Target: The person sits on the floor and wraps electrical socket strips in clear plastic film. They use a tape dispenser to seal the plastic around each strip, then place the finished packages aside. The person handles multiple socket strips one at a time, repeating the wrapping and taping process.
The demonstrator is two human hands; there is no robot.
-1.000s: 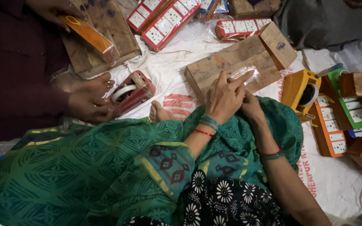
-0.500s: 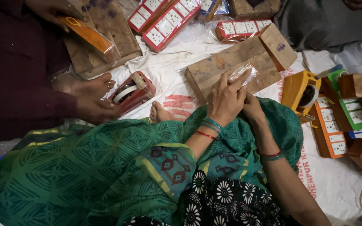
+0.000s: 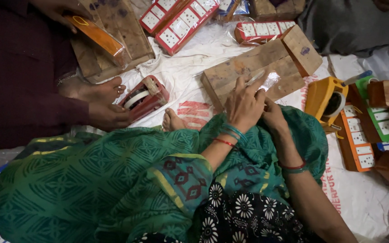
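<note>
My left hand [image 3: 245, 105] and my right hand [image 3: 273, 114] are close together over my green-clad knee, at the near edge of a long wooden block [image 3: 230, 74]. Between their fingers they pinch a small clear plastic wrapper [image 3: 269, 82]; what is inside it is too small to tell. My left wrist carries teal and red bangles, and my right wrist has bangles too. My bare foot [image 3: 173, 120] pokes out from under the green cloth.
A person in dark maroon at the left holds an orange wrapped pack [image 3: 97, 37] over a wooden board [image 3: 113, 31]; their other hand touches a red tape dispenser [image 3: 145, 96]. Red switch-board packs [image 3: 181, 20] lie at the top, a yellow tape dispenser [image 3: 325, 99] and orange and green packs [image 3: 361, 144] at right.
My hands have shifted slightly on the wrapper at the block's edge. The other person's hand stays at the red tape dispenser.
</note>
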